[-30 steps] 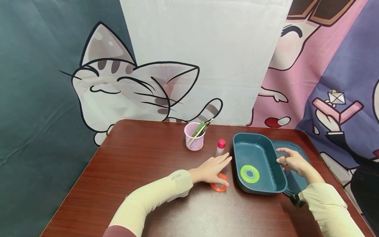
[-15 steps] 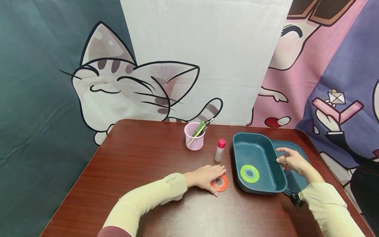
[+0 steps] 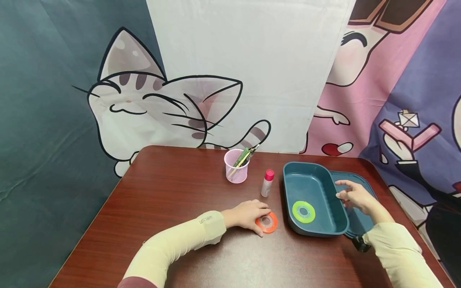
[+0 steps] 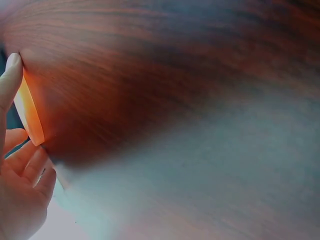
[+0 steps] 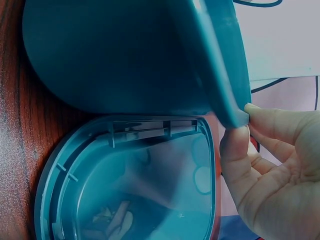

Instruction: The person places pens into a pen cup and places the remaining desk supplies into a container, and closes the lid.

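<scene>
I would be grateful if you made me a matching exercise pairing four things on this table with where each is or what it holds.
1. Flat orange ring
2. Flat lime-green ring
3. Whitish tube with pink-red cap
4. Pink round mesh cup

A. Lies inside the deep teal rectangular box
B. Has thin sticks leaning in it
C. At the fingers and thumb of the left hand
D. Stands upright between cup and box

Pairs: 1-C, 2-A, 3-D, 4-B

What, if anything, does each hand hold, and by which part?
Left hand: orange ring, by its outer edge. Right hand: teal box, by its right rim.
</scene>
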`<state>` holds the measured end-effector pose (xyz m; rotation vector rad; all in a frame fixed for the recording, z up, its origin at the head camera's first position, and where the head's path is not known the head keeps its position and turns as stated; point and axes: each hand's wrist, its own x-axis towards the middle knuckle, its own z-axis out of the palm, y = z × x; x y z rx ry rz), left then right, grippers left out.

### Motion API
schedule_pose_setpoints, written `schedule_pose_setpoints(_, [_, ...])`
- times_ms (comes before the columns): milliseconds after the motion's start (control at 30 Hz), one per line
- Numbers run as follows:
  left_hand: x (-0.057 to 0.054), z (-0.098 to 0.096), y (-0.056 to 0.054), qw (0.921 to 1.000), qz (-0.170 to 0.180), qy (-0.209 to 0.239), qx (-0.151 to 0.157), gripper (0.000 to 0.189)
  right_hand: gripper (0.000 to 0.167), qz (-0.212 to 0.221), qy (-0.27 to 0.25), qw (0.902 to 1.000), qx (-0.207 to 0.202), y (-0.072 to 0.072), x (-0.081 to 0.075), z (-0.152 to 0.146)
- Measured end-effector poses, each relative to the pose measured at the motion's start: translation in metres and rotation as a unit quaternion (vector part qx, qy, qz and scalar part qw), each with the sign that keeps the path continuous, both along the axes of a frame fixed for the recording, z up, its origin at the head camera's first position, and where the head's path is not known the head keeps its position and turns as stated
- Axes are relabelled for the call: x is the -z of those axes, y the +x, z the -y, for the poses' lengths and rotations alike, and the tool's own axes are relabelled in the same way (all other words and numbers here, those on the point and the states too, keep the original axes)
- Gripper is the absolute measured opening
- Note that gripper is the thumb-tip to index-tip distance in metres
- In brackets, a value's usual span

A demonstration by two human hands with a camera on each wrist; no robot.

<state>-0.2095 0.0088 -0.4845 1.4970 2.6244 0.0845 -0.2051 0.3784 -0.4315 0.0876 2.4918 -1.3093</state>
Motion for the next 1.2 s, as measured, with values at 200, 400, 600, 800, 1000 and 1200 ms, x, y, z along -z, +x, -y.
schedule_pose_setpoints(200, [0.0014,0.0018,0.0000,0.9996,0.015,0.022,-0.011,0.074,0.060,0.001,0.002,1.0000,0.001,-0.0006,0.0013,-0.0009])
schedule_pose_setpoints(400, [0.0020,0.0030,0.0004,0.9991,0.017,0.036,-0.013,0.072,0.060,0.001,0.002,1.0000,0.003,-0.0004,0.0021,-0.0008])
schedule_pose_setpoints(600, [0.0029,0.0015,-0.0005,0.9991,0.022,0.032,-0.015,0.074,0.060,0.001,0.000,1.0000,0.003,-0.0006,0.0022,-0.0015])
schedule_pose_setpoints(800, [0.0021,-0.0026,-0.0015,0.9996,0.017,0.017,-0.015,0.077,0.060,0.002,-0.002,1.0000,0.001,-0.0011,0.0016,-0.0016])
schedule_pose_setpoints(1000, [-0.0004,-0.0051,-0.0007,0.9999,0.000,0.005,-0.015,0.070,0.060,0.000,-0.001,1.0000,0.001,-0.0010,0.0017,-0.0011])
schedule_pose_setpoints(1200, [-0.0003,-0.0060,0.0003,0.9997,-0.019,0.006,-0.012,0.068,0.060,0.000,0.001,1.0000,0.003,-0.0008,0.0012,-0.0006])
